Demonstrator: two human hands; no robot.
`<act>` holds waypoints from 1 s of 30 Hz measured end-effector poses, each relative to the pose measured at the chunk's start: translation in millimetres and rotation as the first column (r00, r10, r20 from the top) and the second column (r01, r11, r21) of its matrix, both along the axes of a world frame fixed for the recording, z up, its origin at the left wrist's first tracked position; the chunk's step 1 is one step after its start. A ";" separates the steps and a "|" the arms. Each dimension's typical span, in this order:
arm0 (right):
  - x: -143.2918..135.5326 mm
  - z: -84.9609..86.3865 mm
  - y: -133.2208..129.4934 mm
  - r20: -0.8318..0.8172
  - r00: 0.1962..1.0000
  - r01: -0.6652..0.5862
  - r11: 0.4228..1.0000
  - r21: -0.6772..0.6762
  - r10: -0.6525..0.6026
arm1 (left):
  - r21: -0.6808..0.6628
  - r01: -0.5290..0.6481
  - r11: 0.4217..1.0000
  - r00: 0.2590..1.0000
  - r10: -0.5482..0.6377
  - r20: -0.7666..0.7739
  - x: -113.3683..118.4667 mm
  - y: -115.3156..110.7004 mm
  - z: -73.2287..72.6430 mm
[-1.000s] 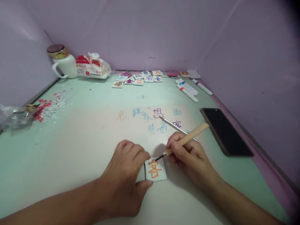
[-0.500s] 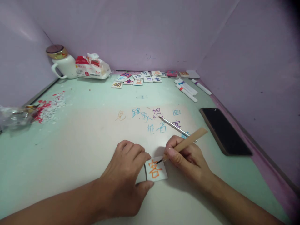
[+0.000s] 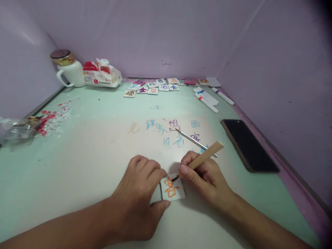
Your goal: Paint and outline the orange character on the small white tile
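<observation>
A white square tile (image 3: 178, 193) with an orange character drawn on it lies on the table in front of me. My left hand (image 3: 141, 193) grips its left side, thumb at the lower corner and fingers at the upper one. In my right hand (image 3: 202, 174) is a carving knife (image 3: 204, 157) with a flat, pale wooden handle, pinched low near its dark tip. That tip touches the tile at the upper part of the character. Just behind the right hand, a slim silver metal tool (image 3: 190, 137) lies on the table.
Several lettered tiles (image 3: 164, 87) stand along the back wall, with white markers (image 3: 206, 103) to their right. A black phone (image 3: 249, 145) lies at right. A mug (image 3: 74, 72), a tissue pack (image 3: 101, 76), red and white shavings (image 3: 55, 117) and a clear plastic bag (image 3: 18, 129) are at left.
My right hand and the carving knife have shifted slightly left, and the handle's end has swung left. The left hand and tile stay put.
</observation>
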State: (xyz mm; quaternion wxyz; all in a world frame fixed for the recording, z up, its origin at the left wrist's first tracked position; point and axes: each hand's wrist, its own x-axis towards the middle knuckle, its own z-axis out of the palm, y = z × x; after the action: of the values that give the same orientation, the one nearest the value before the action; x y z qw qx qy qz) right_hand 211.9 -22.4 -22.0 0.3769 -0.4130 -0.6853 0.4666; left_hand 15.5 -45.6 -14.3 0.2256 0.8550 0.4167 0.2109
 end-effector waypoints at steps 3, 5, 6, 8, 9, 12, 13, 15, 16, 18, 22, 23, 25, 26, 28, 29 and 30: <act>1.1 -0.4 0.6 0.003 0.999 -0.044 0.999 -0.015 0.044 | -0.011 0.002 1.000 1.000 -0.002 -0.002 -0.5 -1.1 0.1; 1.4 -0.3 1.6 -0.006 0.998 -0.069 0.997 -0.046 0.069 | -0.013 0.006 1.000 1.000 -0.006 -0.009 -0.9 -1.2 -0.3; 1.5 0.0 2.2 -0.015 0.997 -0.078 0.995 -0.063 0.077 | -0.012 0.007 1.000 1.000 -0.007 -0.011 -1.0 -1.1 -0.6; 1.7 0.8 3.3 -0.042 0.996 -0.084 0.992 -0.095 0.081 | -0.005 0.005 1.000 1.000 -0.005 -0.014 -1.2 -0.8 -1.2; 2.0 1.3 3.5 -0.057 0.995 -0.085 0.991 -0.107 0.079 | 0.001 0.003 1.000 1.000 -0.003 -0.014 -1.3 -0.7 -1.5; 3.5 2.6 2.4 -0.089 0.993 -0.083 0.989 -0.125 0.073 | 0.011 0.006 1.000 1.000 -0.006 -0.012 -1.5 -0.3 -2.6; 4.2 2.7 1.4 -0.100 0.993 -0.083 0.988 -0.131 0.070 | 0.011 0.008 1.000 1.000 -0.008 -0.010 -1.5 0.0 -3.0; 5.6 2.4 -1.3 -0.163 0.984 -0.097 0.984 -0.146 0.073 | 0.009 0.010 1.000 1.000 -0.010 -0.010 -1.4 0.7 -3.7; 6.3 2.0 -2.6 -0.214 0.974 -0.114 0.980 -0.162 0.078 | 0.007 0.010 1.000 1.000 -0.010 -0.010 -1.3 1.0 -3.9; 7.6 0.7 -4.4 -0.327 0.942 -0.153 0.966 -0.206 0.080 | 0.002 0.014 1.000 1.000 -0.014 -0.010 -1.2 1.0 -3.7; 9.3 -2.2 -2.1 -0.425 0.903 -0.069 0.955 -0.290 -0.064 | 0.000 0.000 1.000 1.000 0.000 -0.003 -0.7 -0.7 -2.2; 9.4 -2.7 -0.7 -0.428 0.897 -0.020 0.955 -0.295 -0.113 | 0.000 -0.005 1.000 1.000 0.005 -0.001 -0.5 -1.1 -1.9; 9.1 -3.4 1.9 -0.427 0.883 0.070 0.955 -0.289 -0.194 | 0.005 -0.011 1.000 1.000 0.011 0.006 -0.2 -1.4 -1.7; 8.7 -3.7 2.5 -0.420 0.881 0.102 0.954 -0.281 -0.218 | 0.006 -0.014 1.000 1.000 0.014 0.010 -0.1 -1.3 -1.6; 7.5 -3.9 2.0 -0.386 0.891 0.143 0.955 -0.261 -0.239 | 0.003 -0.018 1.000 1.000 0.018 0.016 -0.2 -0.5 -1.3; 6.8 -4.0 1.1 -0.358 0.903 0.152 0.957 -0.248 -0.237 | 0.002 -0.020 1.000 1.000 0.020 0.018 -0.6 -0.1 -0.9; 6.0 -4.1 -0.1 -0.329 0.918 0.150 0.961 -0.234 -0.223 | -0.003 -0.018 1.000 1.000 0.018 0.017 -1.1 0.2 -0.5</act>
State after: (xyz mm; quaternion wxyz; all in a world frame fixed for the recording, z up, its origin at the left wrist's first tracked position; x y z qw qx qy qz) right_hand 217.9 -22.5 -26.1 0.4921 -0.4229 -0.5124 0.5625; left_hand 14.4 -45.5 -14.8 0.2285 0.8491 0.4226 0.2197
